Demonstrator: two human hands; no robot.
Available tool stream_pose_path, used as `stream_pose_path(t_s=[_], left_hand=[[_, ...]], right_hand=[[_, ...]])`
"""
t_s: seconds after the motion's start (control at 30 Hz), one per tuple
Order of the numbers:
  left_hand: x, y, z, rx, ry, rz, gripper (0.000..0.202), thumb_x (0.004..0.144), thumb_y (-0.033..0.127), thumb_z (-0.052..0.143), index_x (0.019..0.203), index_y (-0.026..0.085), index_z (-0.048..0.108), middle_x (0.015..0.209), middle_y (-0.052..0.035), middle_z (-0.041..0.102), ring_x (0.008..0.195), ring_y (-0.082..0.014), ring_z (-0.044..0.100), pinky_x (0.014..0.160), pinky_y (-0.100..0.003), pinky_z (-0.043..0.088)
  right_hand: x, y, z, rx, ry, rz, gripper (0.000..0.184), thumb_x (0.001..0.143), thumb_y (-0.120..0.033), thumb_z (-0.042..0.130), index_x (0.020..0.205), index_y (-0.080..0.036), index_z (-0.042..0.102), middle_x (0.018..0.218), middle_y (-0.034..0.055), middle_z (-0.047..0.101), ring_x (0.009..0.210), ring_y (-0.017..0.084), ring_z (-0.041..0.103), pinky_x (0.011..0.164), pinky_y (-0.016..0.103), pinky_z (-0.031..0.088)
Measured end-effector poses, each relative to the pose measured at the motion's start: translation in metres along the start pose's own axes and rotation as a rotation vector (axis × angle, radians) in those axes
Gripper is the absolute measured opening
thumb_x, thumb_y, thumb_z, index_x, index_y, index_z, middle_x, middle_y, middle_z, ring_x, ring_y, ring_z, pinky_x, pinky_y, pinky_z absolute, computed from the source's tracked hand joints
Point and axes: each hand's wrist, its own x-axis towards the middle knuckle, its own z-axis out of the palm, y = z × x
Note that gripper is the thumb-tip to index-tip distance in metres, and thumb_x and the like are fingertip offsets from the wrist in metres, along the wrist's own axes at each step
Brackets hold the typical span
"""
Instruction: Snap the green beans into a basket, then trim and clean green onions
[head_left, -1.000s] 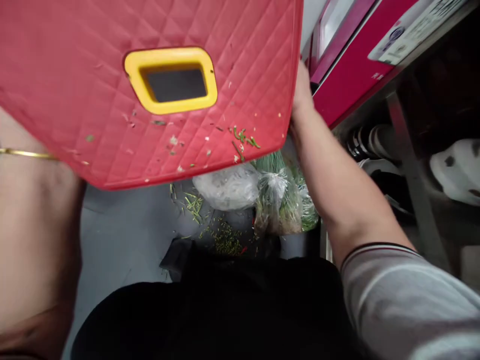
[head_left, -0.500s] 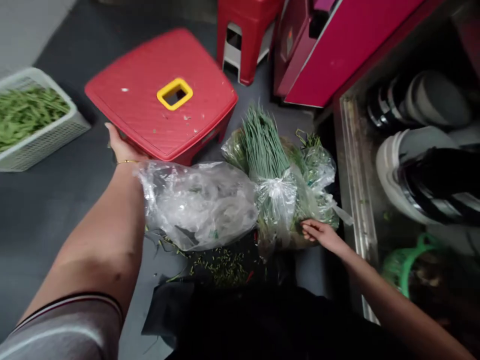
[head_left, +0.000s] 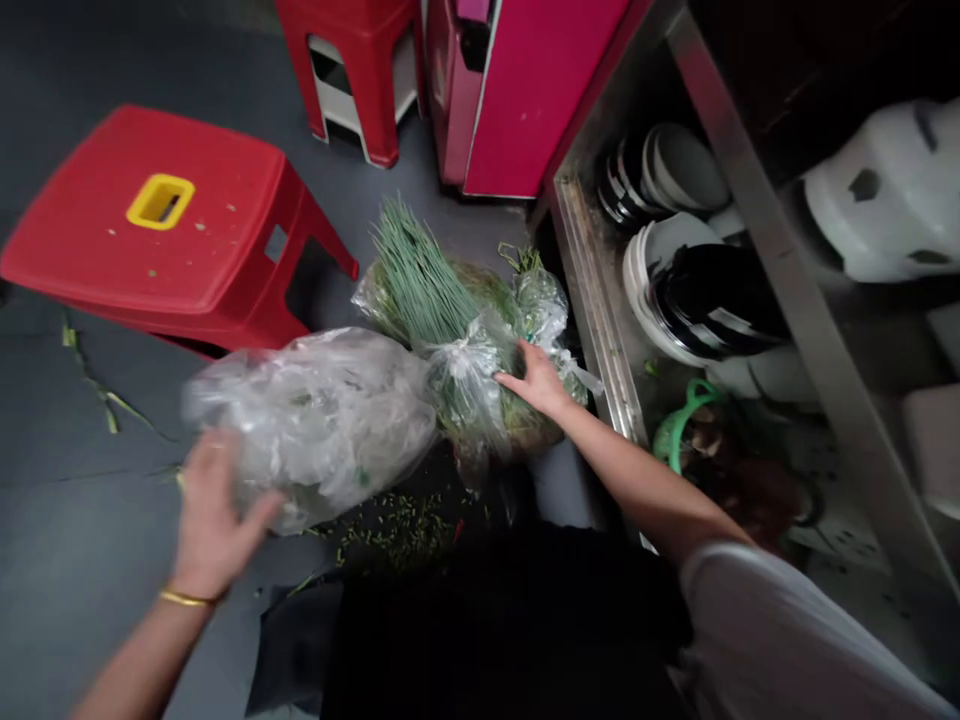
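Note:
My left hand [head_left: 217, 500], smeared by motion, has its thumb apart from its fingers at the left end of a clear, crumpled plastic bag [head_left: 322, 410]. I cannot tell whether it touches the bag. My right hand [head_left: 538, 383] rests with thumb and fingers spread on a plastic bag of greens. Beside it lies a bunch of long, thin green stalks [head_left: 424, 275], wrapped low down in clear plastic [head_left: 469, 370]. A further bagged bundle of greens [head_left: 540, 300] sits just beyond my right hand.
A red stool [head_left: 217, 250] stands at the left, another red stool [head_left: 352, 60] farther back. Along the right runs a metal shelf [head_left: 750, 150] with stacked bowls [head_left: 652, 290] and a green basket [head_left: 686, 410]. Green scraps [head_left: 397, 530] lie in front of me.
My left hand has left the red stool's edge and come down to the clear bag. My right hand has opened and moved farther onto the bagged greens. The view has swung right.

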Motion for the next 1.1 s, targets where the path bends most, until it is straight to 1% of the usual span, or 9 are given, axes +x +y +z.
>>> stream_pose_path(t_s=[0.07,0.13,0.27,0.37,0.47,0.63,0.77,0.9,1.1], left_hand=[[-0.033,0.016,0.035,0.159,-0.217,0.235,0.076,0.063,0.054,0.069,0.132,0.03,0.049,0.153,-0.0095,0.028,0.138,-0.0401,0.023,0.109,-0.058,0.024],[-0.039,0.015,0.066,0.321,-0.315,0.253,0.057,0.074,0.047,0.059,0.127,0.027,0.055,0.148,-0.0154,0.034,0.138,-0.0421,0.022,0.105,-0.063,0.02],[0.017,-0.032,0.09,0.495,-0.26,0.041,0.048,0.081,0.047,0.043,0.11,0.016,0.066,0.11,-0.0243,0.061,0.12,-0.0449,0.043,0.093,-0.067,0.028],[0.071,-0.069,0.089,0.461,-0.175,-0.087,0.057,0.074,0.06,0.042,0.093,0.015,0.07,0.077,-0.02,0.062,0.106,-0.0447,0.051,0.086,-0.064,0.035],[0.098,-0.074,0.087,0.375,-0.185,-0.114,0.057,0.066,0.064,0.048,0.092,0.018,0.07,0.083,-0.0208,0.063,0.107,-0.0465,0.049,0.085,-0.068,0.033],[0.067,-0.019,0.074,0.357,-0.118,-0.096,0.062,0.068,0.055,0.057,0.116,0.017,0.063,0.131,-0.0242,0.049,0.125,-0.052,0.036,0.093,-0.072,0.027],[0.01,0.04,0.074,0.128,0.258,0.047,0.068,0.075,0.046,0.059,0.136,0.018,0.044,0.139,-0.0159,0.044,0.129,-0.0384,0.039,0.105,-0.056,0.032],[-0.015,0.096,0.087,-0.411,0.102,-0.189,0.048,0.086,0.044,0.047,0.127,0.021,0.049,0.111,-0.0105,0.062,0.102,-0.025,0.062,0.092,-0.045,0.049],[0.023,0.143,0.074,-0.321,0.065,0.106,0.054,0.067,0.038,0.069,0.117,0.024,0.053,0.11,-0.0065,0.06,0.1,-0.0222,0.059,0.085,-0.034,0.05]], right_hand=[[0.005,-0.002,0.009,-0.113,-0.09,0.116,0.084,0.072,-0.06,0.062,0.133,-0.005,0.041,0.13,0.0255,0.049,0.123,0.034,0.045,0.101,0.044,0.035],[0.007,-0.001,0.014,-0.189,-0.164,0.231,0.08,0.075,-0.064,0.056,0.126,-0.002,0.046,0.123,0.0274,0.053,0.116,0.034,0.051,0.096,0.042,0.038],[0.003,0.002,0.015,-0.201,-0.213,0.259,0.054,0.088,-0.054,0.045,0.115,-0.008,0.054,0.105,0.022,0.065,0.098,0.03,0.061,0.083,0.036,0.043],[-0.003,-0.004,0.012,-0.053,-0.171,0.236,0.032,0.09,-0.037,0.045,0.105,-0.012,0.059,0.095,0.015,0.068,0.092,0.025,0.062,0.08,0.031,0.043],[-0.012,-0.021,0.008,0.189,-0.114,0.156,0.019,0.085,-0.03,0.049,0.088,-0.015,0.061,0.085,0.0071,0.067,0.082,0.02,0.06,0.074,0.027,0.043],[-0.02,-0.073,-0.021,0.536,-0.069,0.008,0.023,0.081,-0.037,0.05,0.069,-0.017,0.053,0.065,-0.0017,0.052,0.066,0.014,0.049,0.061,0.024,0.036],[-0.026,-0.111,-0.065,0.631,-0.13,-0.128,0.03,0.084,-0.04,0.049,0.063,-0.019,0.043,0.058,-0.0045,0.04,0.059,0.01,0.041,0.055,0.022,0.03],[-0.046,-0.129,-0.103,0.623,-0.258,-0.386,0.033,0.087,-0.035,0.051,0.06,-0.02,0.037,0.055,-0.0063,0.035,0.052,0.007,0.036,0.052,0.02,0.028],[-0.042,-0.123,-0.111,0.614,-0.399,-0.68,0.03,0.087,-0.038,0.051,0.066,-0.018,0.052,0.056,-0.0051,0.042,0.052,0.007,0.041,0.052,0.019,0.031]])
